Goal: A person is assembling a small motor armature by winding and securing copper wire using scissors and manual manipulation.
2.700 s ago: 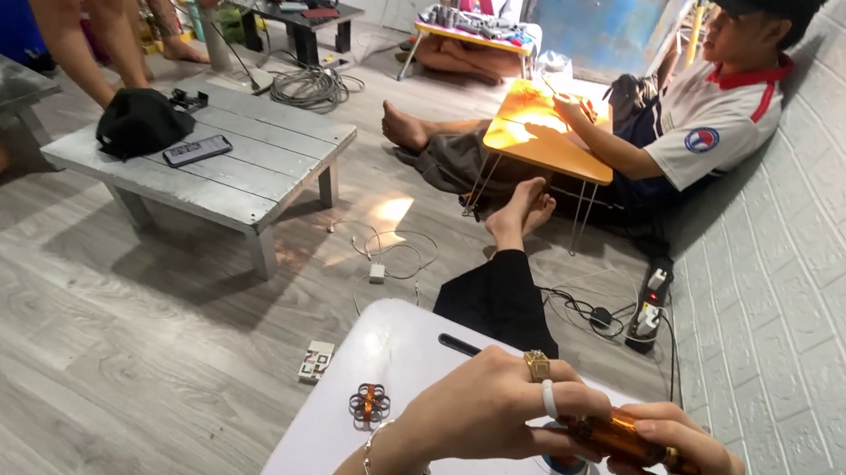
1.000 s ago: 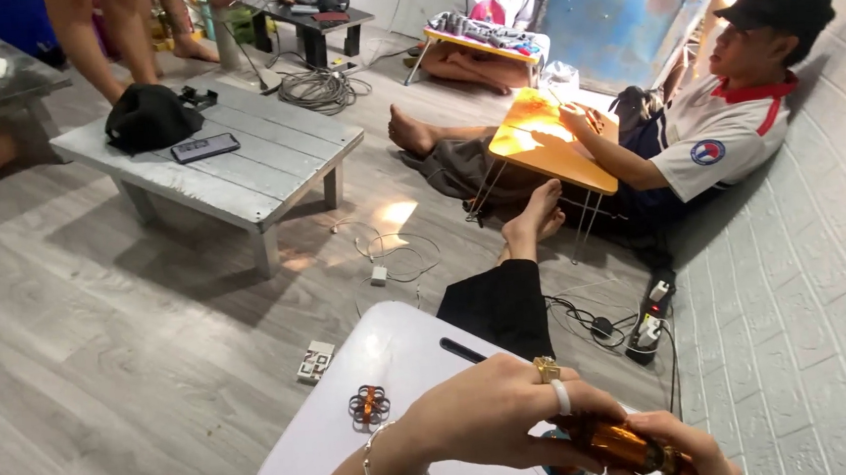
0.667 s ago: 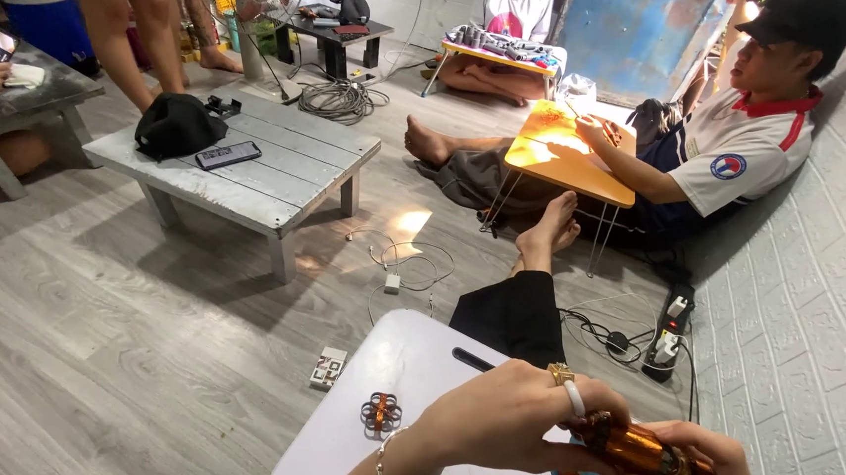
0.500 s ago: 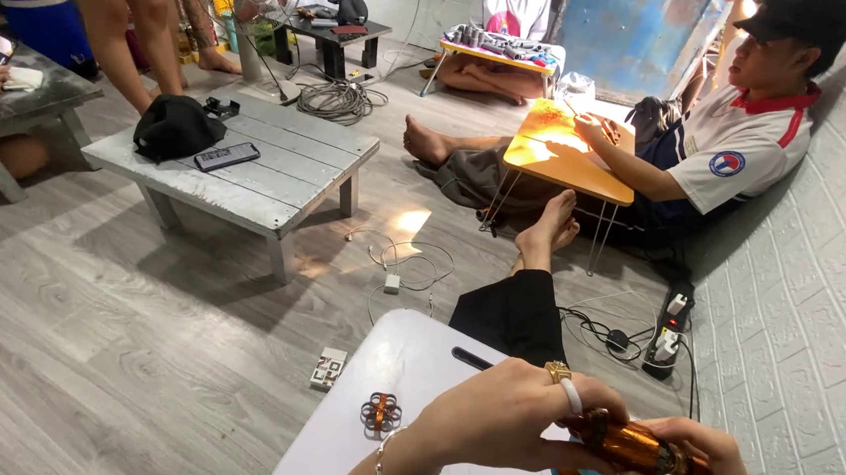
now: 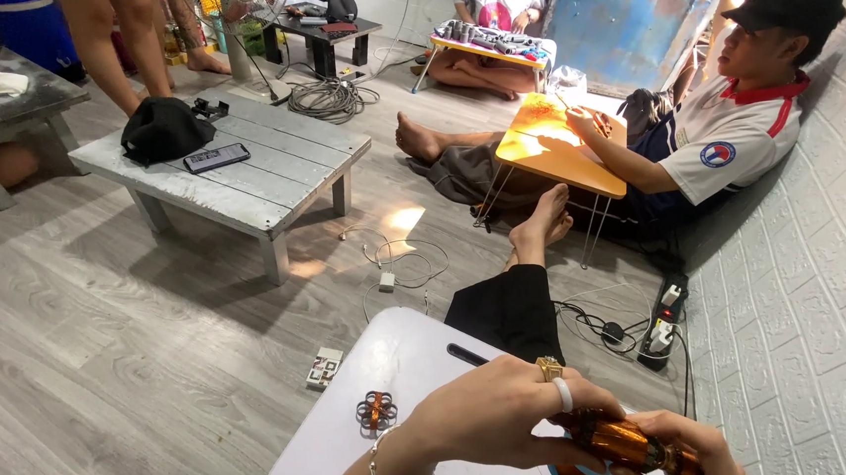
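Makeshift home workshop on a living-room floor

People sit on grey plank flooring at low folding tables, with a power strip, loose cables and a copper-wound coil about.

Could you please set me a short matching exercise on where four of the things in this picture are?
Things:
1. copper-wound part
2. small coil piece
3. black phone
4. power strip

Places:
A. on the grey wooden table
B. on the floor by the white brick wall
C. held between the left hand and the right hand
D. lying alone on the white table

Pairs: 1-C, 2-D, 3-A, 4-B
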